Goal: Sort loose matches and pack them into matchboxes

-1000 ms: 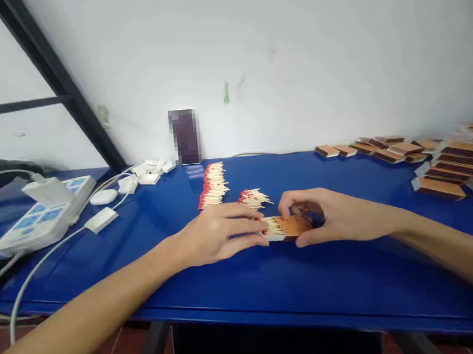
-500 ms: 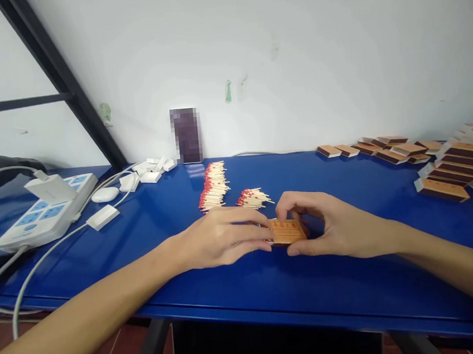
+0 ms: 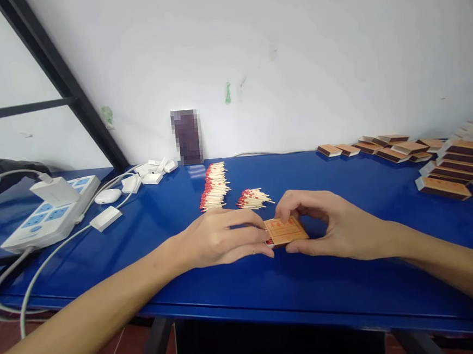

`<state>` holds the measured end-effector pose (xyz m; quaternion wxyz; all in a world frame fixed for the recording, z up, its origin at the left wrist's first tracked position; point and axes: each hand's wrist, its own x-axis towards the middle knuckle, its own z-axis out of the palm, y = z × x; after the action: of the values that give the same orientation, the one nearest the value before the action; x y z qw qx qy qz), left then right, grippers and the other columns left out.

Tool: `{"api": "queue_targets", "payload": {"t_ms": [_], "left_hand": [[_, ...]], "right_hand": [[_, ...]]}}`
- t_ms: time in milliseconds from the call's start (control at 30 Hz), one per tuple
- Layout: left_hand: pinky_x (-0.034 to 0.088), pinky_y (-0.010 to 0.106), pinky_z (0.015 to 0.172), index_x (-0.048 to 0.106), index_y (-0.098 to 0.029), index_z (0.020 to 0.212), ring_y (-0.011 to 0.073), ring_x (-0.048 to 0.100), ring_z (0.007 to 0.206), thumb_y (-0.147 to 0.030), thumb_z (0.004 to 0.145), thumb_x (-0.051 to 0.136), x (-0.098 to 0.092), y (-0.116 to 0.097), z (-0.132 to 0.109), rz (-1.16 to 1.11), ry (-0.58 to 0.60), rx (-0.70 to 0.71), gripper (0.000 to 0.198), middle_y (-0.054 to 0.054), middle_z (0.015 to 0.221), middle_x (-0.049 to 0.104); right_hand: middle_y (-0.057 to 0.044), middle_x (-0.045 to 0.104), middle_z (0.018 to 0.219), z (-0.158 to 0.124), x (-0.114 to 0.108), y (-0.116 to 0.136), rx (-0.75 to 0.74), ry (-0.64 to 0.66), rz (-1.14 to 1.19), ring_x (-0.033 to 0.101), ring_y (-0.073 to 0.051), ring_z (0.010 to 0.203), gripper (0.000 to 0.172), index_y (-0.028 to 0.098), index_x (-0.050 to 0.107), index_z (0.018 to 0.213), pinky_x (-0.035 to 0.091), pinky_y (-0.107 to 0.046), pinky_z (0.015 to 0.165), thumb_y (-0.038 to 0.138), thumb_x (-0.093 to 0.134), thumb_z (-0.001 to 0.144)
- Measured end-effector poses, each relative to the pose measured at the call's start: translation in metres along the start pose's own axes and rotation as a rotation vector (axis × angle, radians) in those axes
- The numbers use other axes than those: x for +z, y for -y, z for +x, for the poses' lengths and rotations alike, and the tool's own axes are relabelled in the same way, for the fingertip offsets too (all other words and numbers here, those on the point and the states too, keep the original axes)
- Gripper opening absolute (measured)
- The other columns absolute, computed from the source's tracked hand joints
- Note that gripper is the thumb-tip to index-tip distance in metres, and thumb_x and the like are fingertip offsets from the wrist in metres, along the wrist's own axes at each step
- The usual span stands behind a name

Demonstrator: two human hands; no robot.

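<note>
With our right hand [image 3: 326, 225] we grasp the matchbox [image 3: 286, 232] near the small match pile [image 3: 254, 198], left hand [image 3: 220, 238] at its end, grip unclear, the sleeve [image 3: 288, 227] now slid over the exposed matchsticks [image 3: 270, 242], nearly closing it.

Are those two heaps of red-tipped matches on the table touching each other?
Apart. The head view shows it plainly: a strip of blue table separates the longer heap of matches from the smaller heap.
</note>
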<state>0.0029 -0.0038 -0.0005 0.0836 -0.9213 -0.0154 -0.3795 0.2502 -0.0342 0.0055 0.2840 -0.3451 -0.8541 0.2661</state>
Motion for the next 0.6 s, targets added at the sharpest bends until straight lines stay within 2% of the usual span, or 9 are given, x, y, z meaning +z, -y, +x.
{"api": "queue_targets", "payload": {"t_ms": [67,167,267,467,600], "left_hand": [[0.054,0.018,0.056,0.069,-0.016,0.088,0.0087,0.069,0.073,-0.031,0.091,0.064,0.0001,-0.0014,0.0006,0.005,0.031,-0.002,0.016,0.003,0.088,0.072],[0.056,0.019,0.061,0.069,-0.015,0.089,0.0092,0.069,0.078,-0.026,0.091,0.064,0.0005,-0.0024,0.0012,-0.056,0.018,-0.041,0.012,0.004,0.091,0.071],[0.057,0.019,0.065,0.067,-0.014,0.09,0.0092,0.069,0.078,-0.028,0.091,0.064,0.0001,-0.0007,0.0016,-0.073,0.028,-0.049,0.015,0.004,0.089,0.072],[0.049,0.017,0.048,0.065,-0.016,0.085,0.006,0.068,0.066,-0.041,0.089,0.065,-0.0045,0.0039,0.0024,0.163,-0.026,0.074,0.025,-0.002,0.082,0.073],[0.055,0.017,0.055,0.065,-0.016,0.085,0.0074,0.07,0.071,-0.04,0.09,0.064,-0.005,0.0049,0.0034,0.181,-0.022,0.086,0.025,0.0,0.084,0.073]], "right_hand": [[-0.001,0.061,0.088,0.0002,0.001,-0.0009,-0.009,0.005,-0.01,0.056,-0.014,0.073,0.027,0.022,0.057,0.091,0.048,-0.028,0.063,0.038,0.074,0.077],[-0.001,0.061,0.087,0.0006,0.0028,-0.0025,-0.036,0.002,-0.043,0.055,-0.014,0.072,0.027,0.022,0.057,0.09,0.048,-0.028,0.062,0.039,0.074,0.078],[-0.001,0.061,0.087,0.0006,0.0043,-0.0024,-0.061,-0.016,-0.059,0.056,-0.013,0.072,0.026,0.022,0.057,0.091,0.048,-0.028,0.063,0.038,0.074,0.078],[0.0,0.061,0.086,-0.0006,0.0055,0.0007,-0.088,0.0,-0.042,0.055,-0.012,0.072,0.026,0.022,0.058,0.092,0.048,-0.027,0.063,0.037,0.074,0.079],[-0.003,0.063,0.094,-0.001,0.0063,-0.0011,-0.092,-0.031,-0.055,0.058,-0.015,0.079,0.026,0.022,0.059,0.097,0.049,-0.03,0.068,0.037,0.073,0.08]]}}
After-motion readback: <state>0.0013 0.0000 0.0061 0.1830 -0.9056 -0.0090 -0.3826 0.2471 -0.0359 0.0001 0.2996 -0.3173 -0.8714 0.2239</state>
